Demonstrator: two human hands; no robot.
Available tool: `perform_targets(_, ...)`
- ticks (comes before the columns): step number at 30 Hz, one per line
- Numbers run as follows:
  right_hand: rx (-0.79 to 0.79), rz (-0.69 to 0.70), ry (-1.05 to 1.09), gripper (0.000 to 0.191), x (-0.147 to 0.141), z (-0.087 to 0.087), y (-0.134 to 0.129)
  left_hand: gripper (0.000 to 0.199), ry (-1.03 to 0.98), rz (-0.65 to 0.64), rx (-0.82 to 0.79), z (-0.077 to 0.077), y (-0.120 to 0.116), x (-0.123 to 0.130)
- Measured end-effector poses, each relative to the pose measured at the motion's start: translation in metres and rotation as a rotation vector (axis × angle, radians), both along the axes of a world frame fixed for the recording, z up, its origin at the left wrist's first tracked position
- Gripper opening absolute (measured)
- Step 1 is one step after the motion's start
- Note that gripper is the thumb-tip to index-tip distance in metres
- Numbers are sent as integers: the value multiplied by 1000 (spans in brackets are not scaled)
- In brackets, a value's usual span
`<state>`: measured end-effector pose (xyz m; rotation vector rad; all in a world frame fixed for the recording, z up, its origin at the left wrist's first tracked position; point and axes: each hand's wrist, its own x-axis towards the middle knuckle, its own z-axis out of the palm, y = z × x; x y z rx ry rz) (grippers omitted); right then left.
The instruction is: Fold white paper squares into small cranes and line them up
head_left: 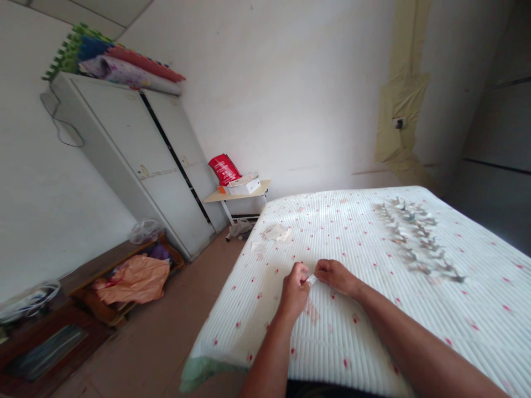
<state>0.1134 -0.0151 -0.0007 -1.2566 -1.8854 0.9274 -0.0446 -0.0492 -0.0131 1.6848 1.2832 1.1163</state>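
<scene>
Over the near part of a white quilted bed cover (332, 226) with red dots, both hands meet at a small piece of folded paper (312, 279). My left hand (295, 287) pinches its left side with curled fingers. From the right, my right hand (334, 275) has closed fingers at the paper's other end. Details of the folds are too small to tell. Beyond my hands lie some loose paper sheets (277, 232). Several small folded paper figures (423, 239) stand in rows on the right part of the bed.
A small table (211, 197) behind the bed bears a red bag (224, 169) and a white box (245, 187). At the left are a grey cabinet (124, 127) with rolled mats on top, and a low wooden bench (97, 264) with an orange plastic bag (135, 279).
</scene>
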Motion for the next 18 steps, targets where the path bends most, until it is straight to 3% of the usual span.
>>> perform_targets(6,-65,-5,47,15,0,2,-1,26,-41,-22,-57,4,4,-1)
perform_targets(12,-215,8,166,16,-1,-3,2,46,-92,-60,-107,6,4,-2)
perform_targets(18,-245,6,267,17,-5,-3,0,44,-109,43,-28,1,1,4)
